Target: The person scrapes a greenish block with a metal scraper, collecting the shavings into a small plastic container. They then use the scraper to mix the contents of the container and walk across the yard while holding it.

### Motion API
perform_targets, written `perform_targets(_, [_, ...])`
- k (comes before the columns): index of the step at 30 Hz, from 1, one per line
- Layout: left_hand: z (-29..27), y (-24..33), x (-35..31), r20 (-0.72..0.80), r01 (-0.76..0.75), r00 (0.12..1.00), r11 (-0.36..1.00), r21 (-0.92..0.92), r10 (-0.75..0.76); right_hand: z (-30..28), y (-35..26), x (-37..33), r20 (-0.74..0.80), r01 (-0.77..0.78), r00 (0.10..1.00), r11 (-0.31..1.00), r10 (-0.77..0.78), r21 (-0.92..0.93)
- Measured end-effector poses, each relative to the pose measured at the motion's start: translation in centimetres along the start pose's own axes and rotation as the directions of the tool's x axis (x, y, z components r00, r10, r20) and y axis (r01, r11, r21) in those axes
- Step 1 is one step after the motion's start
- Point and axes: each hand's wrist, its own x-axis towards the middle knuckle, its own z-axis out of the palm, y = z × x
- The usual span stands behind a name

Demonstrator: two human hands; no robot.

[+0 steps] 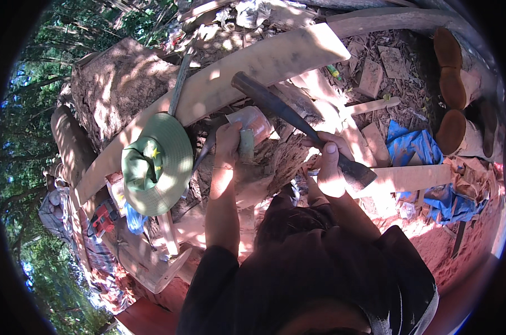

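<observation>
My right hand [331,159] grips a long dark metal chisel [283,114] near its broad, flared blade. The tool slants up and left, its thick rounded end farthest from me. My left hand [228,139] is closed around a pale green block [246,145], whose short end sticks out on the right. Just beyond that hand stands a clear plastic tub [253,124] with a reddish look. A dark curved piece [205,151] shows left of my left wrist; whether it touches the hand I cannot tell. Rough split wood [289,162] lies below the tool.
A long curved plank [219,84] crosses beyond my hands. Left of me sits a green brimmed hat [158,162] with a yellow star, near a red tool [103,219]. Blue tarp [412,146] and brown boots [451,84] are at right. A big log [122,84] stands far left.
</observation>
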Motion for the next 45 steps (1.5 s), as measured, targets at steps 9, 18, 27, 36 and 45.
perform_targets(9, [-0.2,-1.8,-2.5,0.106,-0.156,0.983,0.986,0.059,0.149,1.2,6.1,-0.5,0.091,0.045,0.995,0.993,-0.035,-0.112])
perform_targets(18, [-0.3,-3.3,-4.4,-0.011,-0.438,0.872,0.789,0.432,0.490,1.3,1.5,2.0,0.024,-0.235,0.971,0.970,0.236,-0.065])
perform_targets(27, [0.5,-4.7,-0.9,-0.140,-0.257,0.947,0.942,0.214,0.290,1.4,0.2,0.7,-0.017,0.033,0.999,0.992,-0.036,-0.123])
perform_targets(36, [1.0,-4.2,-0.7,-0.122,-0.282,0.943,0.937,0.204,0.310,0.6,1.3,-0.1,-0.010,0.268,0.963,0.954,-0.269,0.134])
perform_targets(45, [1.1,-5.1,-0.5,-0.141,-0.304,0.925,0.910,0.281,0.353,-0.7,1.0,-0.3,0.004,-0.204,0.979,0.979,0.204,0.000])
